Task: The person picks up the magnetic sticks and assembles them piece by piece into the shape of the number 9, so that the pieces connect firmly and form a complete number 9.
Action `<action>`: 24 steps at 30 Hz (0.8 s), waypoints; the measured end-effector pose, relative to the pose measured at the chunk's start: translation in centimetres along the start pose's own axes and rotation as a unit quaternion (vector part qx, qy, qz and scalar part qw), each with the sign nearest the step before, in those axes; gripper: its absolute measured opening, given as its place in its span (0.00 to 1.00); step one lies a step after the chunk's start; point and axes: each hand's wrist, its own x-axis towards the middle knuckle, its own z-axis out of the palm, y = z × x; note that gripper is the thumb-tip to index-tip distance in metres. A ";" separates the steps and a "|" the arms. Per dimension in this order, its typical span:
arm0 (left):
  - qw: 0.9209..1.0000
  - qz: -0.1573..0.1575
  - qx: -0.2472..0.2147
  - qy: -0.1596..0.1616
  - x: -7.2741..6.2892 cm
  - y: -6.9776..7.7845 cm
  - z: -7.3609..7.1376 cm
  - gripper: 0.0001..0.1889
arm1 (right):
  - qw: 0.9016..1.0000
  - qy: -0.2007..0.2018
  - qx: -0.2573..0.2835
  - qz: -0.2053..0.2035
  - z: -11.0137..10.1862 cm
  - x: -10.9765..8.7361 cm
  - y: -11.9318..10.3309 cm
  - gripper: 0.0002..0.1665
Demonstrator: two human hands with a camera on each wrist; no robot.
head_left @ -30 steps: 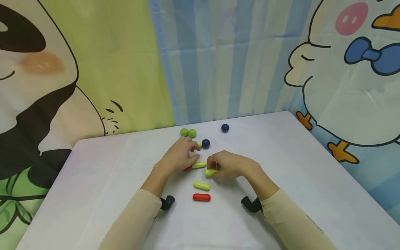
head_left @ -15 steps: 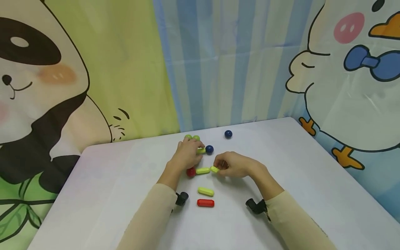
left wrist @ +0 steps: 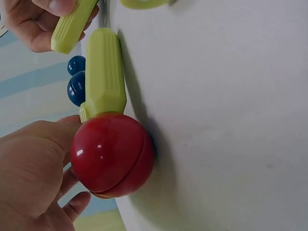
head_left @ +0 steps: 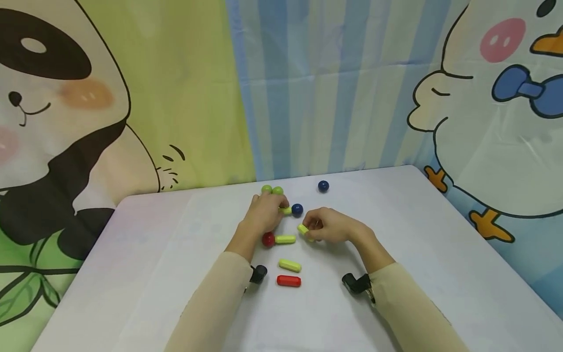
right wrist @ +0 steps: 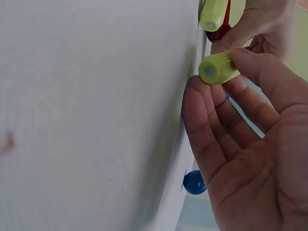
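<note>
My right hand (head_left: 332, 226) pinches a yellow-green magnetic rod (right wrist: 219, 68) between thumb and fingers; a grey metal disc shows at its end. The held rod tilts just off the free end of another yellow-green rod (head_left: 286, 239), which is joined to a red ball (left wrist: 113, 154). Farther back, my left hand (head_left: 264, 215) holds a yellow-green rod (head_left: 286, 210) with a blue ball (head_left: 297, 210) at its right end. The left fingers cover part of that rod. In the left wrist view, the red ball hides part of the left hand.
Two green balls (head_left: 277, 190) sit beyond the left hand. Another blue ball (head_left: 323, 186) lies near the table's back edge. Nearer the front are a loose yellow-green rod (head_left: 290, 265) and a red rod (head_left: 288, 280). A patterned curtain stands behind the white table (head_left: 176, 293).
My right hand has drawn its rod a little away from the rod on the red ball and turned it. The left hand has shifted slightly, exposing the red ball. The head view has also moved.
</note>
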 end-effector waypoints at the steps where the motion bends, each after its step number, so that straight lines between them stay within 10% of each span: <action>1: 1.000 -0.004 -0.003 0.000 0.0 0.0 0.0 0.13 | 1.000 -0.001 0.005 0.003 0.1 0.1 0.1 0.08; 24: 0.997 -0.018 -0.058 -0.038 0.7 -0.5 0.4 0.11 | 0.996 0.053 0.034 0.058 0.6 1.5 0.4 0.10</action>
